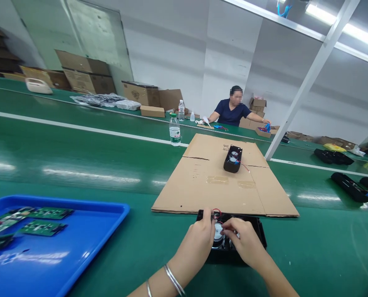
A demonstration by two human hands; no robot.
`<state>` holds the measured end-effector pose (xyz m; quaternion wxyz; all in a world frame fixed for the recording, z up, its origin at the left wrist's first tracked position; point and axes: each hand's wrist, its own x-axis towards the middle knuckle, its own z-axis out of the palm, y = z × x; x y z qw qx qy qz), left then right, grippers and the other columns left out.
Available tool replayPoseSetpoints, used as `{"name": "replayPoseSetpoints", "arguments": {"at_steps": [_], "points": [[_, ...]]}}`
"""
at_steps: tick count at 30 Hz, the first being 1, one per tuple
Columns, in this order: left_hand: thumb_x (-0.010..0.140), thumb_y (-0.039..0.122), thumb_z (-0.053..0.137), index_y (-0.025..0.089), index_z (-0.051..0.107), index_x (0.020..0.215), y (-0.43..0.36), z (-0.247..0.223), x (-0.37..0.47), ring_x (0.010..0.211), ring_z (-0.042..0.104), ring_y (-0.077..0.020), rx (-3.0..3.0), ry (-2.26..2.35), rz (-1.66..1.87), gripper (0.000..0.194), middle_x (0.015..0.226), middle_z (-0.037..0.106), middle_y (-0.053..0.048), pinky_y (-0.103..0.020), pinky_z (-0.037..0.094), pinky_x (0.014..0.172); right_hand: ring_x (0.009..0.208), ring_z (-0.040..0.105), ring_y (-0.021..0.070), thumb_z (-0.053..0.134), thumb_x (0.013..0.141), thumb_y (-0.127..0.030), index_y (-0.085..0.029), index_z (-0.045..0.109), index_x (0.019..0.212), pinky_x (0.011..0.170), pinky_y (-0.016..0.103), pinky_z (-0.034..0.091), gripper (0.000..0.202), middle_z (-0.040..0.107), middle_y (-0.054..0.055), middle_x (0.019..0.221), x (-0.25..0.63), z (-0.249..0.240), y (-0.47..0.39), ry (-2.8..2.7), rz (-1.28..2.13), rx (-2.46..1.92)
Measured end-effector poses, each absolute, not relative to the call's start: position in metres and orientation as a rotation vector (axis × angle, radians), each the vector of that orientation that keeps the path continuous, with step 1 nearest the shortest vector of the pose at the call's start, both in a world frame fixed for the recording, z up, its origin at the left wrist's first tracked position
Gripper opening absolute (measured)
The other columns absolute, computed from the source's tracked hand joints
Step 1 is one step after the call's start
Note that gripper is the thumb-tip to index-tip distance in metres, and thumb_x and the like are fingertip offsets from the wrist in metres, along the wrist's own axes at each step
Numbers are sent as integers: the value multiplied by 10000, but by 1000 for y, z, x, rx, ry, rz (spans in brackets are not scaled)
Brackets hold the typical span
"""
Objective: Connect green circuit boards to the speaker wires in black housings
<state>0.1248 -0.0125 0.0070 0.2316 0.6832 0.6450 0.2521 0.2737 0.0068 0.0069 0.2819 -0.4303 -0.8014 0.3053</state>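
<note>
A black plastic housing [260,231] lies on the green bench at the lower middle, with a round silver-white speaker [218,234] and a thin red wire [217,212] inside it. My left hand [199,235] rests at the housing's upper left, its fingers bent together beside the wire. Over the speaker's right side, my right hand [241,237] has thumb and forefinger pinched; what lies between the fingertips is too small to make out. Both hands touch or hover just over the inside of the housing.
A cardboard sheet [202,189] bears a second black housing [232,159] with wires. To the left is a blue tray [88,251] with green circuit boards [43,227]. A bottle [174,131] stands behind. Across the bench sits a person [232,109]; more black housings [351,187] lie right.
</note>
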Motion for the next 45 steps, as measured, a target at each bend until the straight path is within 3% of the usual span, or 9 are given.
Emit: {"name": "replayPoseSetpoints", "arguments": {"at_steps": [3,9,16,29,35,42,45], "points": [[858,172,285,162,403,1017,-12,8,123,629,615,-216,1818,1684,747,199,722,634,-86,-247,383,507,729,584,145,455,826,-186,-179,542,862,635,227,429,95,628,9,753,269,5,6,-2223,811,-1241],[834,166,314,190,430,1007,-11,14,121,720,608,-192,1716,1524,838,210,847,639,-72,-252,422,594,758,529,151,434,830,-114,-167,592,845,644,234,399,168,605,29,794,268,-2,11,-2357,411,-1312],[814,189,348,167,443,1015,-10,5,123,806,615,-197,1591,1419,932,224,901,621,-90,-300,471,691,638,469,133,412,864,-157,-159,525,668,612,243,339,226,550,9,647,269,-13,14,-2348,243,-1353],[790,237,392,190,472,948,-10,8,123,742,592,-169,1552,1347,948,184,863,617,-50,-276,472,662,610,435,131,368,852,-100,-165,482,653,588,254,276,238,532,2,637,269,-8,10,-2436,71,-1283],[788,231,390,197,465,928,-12,12,122,750,577,-178,1661,1378,887,162,852,612,-49,-268,443,655,586,455,140,423,859,-156,-172,494,620,569,261,278,249,525,3,596,270,-15,13,-2444,-119,-1247],[793,222,390,207,453,915,-9,16,114,740,594,-166,1695,1258,808,139,775,610,-22,-255,462,660,525,477,133,327,915,-233,-171,489,602,500,260,281,357,495,18,564,271,-26,11,-2330,-315,-1195],[806,228,368,206,425,910,-7,19,110,660,606,-150,1666,1141,762,120,687,594,2,-251,477,626,529,498,135,308,919,-300,-156,534,784,479,252,320,300,537,34,648,272,-22,11,-2244,-275,-1215]]}}
